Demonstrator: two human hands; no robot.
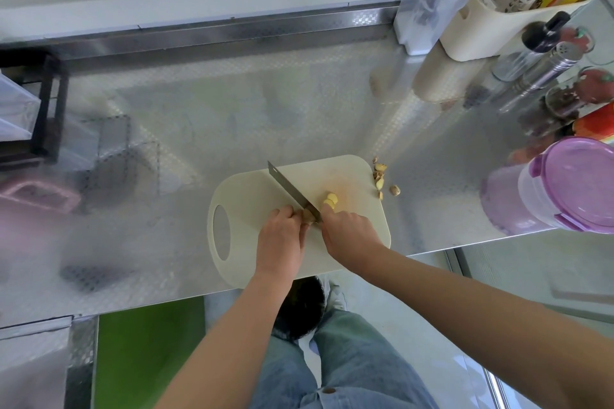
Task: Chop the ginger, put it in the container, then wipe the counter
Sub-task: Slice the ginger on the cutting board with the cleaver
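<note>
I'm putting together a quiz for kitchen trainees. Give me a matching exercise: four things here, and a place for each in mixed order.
1 knife
2 ginger slices
3 peels
4 container

a right end of the counter
b in the right hand
c at the board's far right corner
d mid-board, right of the knife

Pairs: 1-b, 2-d, 3-c, 4-a

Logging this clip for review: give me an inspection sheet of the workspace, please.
surface: steel counter, cream cutting board on it.
job's things: knife set against the ginger; cut slices beside it; purple-lidded container at right, lid on.
clutter: peel scraps by the board's right edge.
grips: left hand holds the ginger; right hand grips the knife.
cables: nothing seen.
surroundings: beige caddy, metal shaker at rear right; black rack at left.
</note>
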